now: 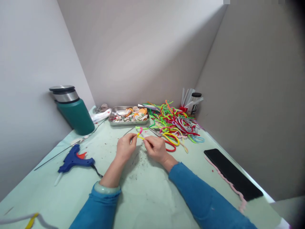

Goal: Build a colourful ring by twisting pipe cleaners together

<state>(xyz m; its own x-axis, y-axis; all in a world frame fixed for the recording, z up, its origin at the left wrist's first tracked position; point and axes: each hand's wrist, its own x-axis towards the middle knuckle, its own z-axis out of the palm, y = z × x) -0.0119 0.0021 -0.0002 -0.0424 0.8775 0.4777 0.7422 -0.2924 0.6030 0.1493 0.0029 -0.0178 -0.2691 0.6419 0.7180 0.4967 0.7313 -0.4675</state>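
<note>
A bent yellow and pink pipe cleaner (140, 130) is pinched between both hands over the middle of the table. My left hand (126, 146) is closed on its left part, fingertips together. My right hand (155, 148) grips the yellow end, a short gap away from the left. Just behind the right hand lie scissors (170, 140) with yellow and red handles, partly hidden by that hand. Beyond them spreads a large tangled heap of coloured pipe cleaners (176, 117).
A metal tray (128, 123) of small decorated pieces stands at the back. On the left are a green bottle (77, 116) and a blue glue gun (75, 159) with its cord. A black phone-like slab (233, 173) and a pink wavy strip (226, 181) lie right. White sticks (187, 97) stand behind.
</note>
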